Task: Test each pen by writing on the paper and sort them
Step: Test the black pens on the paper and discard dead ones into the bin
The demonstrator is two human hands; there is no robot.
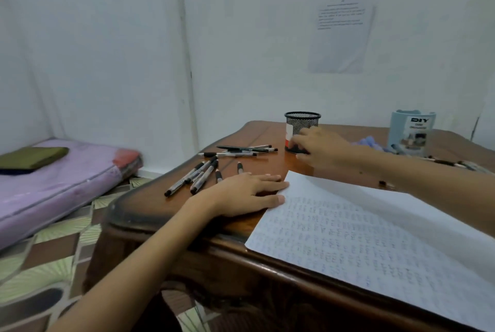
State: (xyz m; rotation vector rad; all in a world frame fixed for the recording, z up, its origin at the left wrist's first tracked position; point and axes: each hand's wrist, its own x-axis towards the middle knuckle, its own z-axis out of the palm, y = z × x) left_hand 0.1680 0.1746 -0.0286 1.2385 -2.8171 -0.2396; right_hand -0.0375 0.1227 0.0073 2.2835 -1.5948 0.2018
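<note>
— Left hand (241, 193), nearest the viewer: what is its role?
— It lies flat on the wooden table (267, 164), fingers straight and close together, tips touching the left edge of the paper (361, 246). It should press there so the sheet cannot slide under a stroke.
— And the right hand (324, 150)?
— Its fingers curl round the lower wall of the mesh pen cup (302, 124) at the table's far side. Whether a pen is also pinched cannot be told.
— Where are the pens?
— Loose pens (199, 175) lie on the table left of the paper, between the left hand and the cup. Further pens (452, 162) lie beyond the right forearm, near the blue DIY organiser box (409, 130).
— Advice for this step?
— Judging from the layout: steady the light cup, take one pen at a time, and test it on a bare margin, since handwriting fills most of the sheet.
</note>
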